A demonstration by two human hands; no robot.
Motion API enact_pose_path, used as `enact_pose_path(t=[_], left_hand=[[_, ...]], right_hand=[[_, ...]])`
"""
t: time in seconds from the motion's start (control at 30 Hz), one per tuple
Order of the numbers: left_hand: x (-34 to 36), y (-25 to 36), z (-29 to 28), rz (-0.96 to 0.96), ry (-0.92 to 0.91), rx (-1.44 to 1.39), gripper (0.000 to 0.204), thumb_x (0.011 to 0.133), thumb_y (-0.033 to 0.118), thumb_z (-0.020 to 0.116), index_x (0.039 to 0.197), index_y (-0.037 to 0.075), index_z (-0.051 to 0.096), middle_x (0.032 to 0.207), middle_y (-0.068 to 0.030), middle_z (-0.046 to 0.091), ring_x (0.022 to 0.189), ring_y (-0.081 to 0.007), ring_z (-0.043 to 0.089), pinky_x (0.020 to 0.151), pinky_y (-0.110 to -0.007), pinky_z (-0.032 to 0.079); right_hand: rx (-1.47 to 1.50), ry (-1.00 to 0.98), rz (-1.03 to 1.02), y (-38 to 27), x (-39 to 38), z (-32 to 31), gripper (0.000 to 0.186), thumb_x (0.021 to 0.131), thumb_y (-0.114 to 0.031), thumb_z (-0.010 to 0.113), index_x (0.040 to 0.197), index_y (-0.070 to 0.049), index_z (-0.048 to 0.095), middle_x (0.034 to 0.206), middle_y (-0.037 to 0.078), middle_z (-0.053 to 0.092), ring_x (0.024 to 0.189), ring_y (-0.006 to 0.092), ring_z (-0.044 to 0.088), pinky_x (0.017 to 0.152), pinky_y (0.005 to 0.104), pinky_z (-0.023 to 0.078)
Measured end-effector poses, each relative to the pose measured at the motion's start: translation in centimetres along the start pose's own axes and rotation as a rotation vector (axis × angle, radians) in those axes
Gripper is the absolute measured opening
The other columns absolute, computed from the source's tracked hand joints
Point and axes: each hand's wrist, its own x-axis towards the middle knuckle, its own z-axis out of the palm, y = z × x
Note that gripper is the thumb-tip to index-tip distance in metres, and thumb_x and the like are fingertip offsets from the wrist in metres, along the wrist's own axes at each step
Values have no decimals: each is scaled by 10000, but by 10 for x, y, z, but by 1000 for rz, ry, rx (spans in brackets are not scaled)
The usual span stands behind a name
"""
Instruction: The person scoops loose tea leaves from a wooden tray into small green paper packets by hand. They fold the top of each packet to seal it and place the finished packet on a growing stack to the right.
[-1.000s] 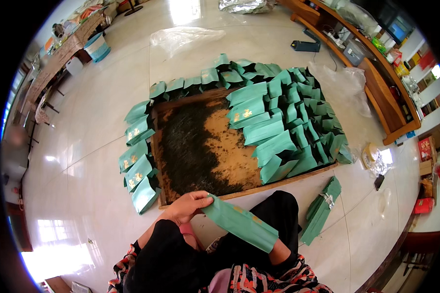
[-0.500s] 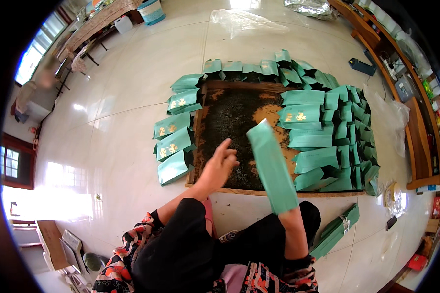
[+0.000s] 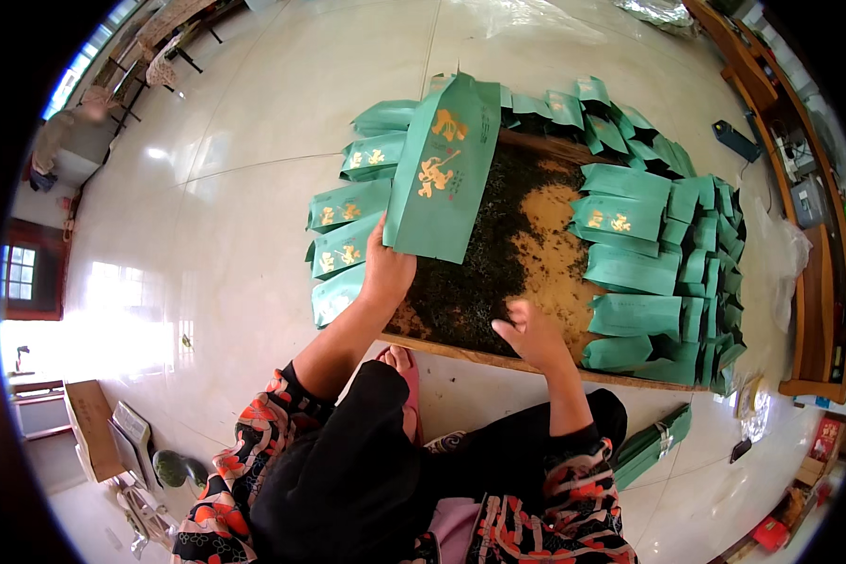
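- Green pouch [image 3: 439,169]: held upright over the wooden tray [image 3: 461,350], mouth up, ready to take leaf.
- Left hand [image 3: 385,273]: fingers clamped on the pouch's lower edge.
- Right hand [image 3: 528,334]: fingers loosely apart, resting on the dark loose tea [image 3: 479,273], holding nothing.
- Filled pouches [image 3: 644,273]: ranked around the tray rim, within reach.

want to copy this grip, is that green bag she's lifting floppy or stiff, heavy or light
The green bag looks fairly stiff: held at its lower edge by the left hand, it stands flat without drooping. It is probably light and empty, since it looks thin. Filled bags nearby look plumper and likely heavier.
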Motion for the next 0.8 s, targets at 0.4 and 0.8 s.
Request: enact_pose_path(t=[0.4, 0.8], left_hand=[[-9, -82, -10, 295, -4, 258, 192, 827, -11, 497, 1016, -15, 522, 885, -54, 584, 811, -127, 536, 742, -263, 443], [-51, -92, -8, 171, -572, 94, 394, 698, 128, 678, 1074, 68, 576, 1092, -131, 546, 1032, -334, 513, 901, -463, 372]], right_hand=[[-187, 222, 226, -5, 65, 82, 596, 769, -317, 687, 1146, 42, 397, 930, 198, 585, 808, 295, 594, 665, 381, 487], [-393, 649, -328, -25, 235, -86, 416, 845, -377, 559, 1079, -34, 562, 1057, 214, 541, 997, 376, 500, 846, 432, 412]])
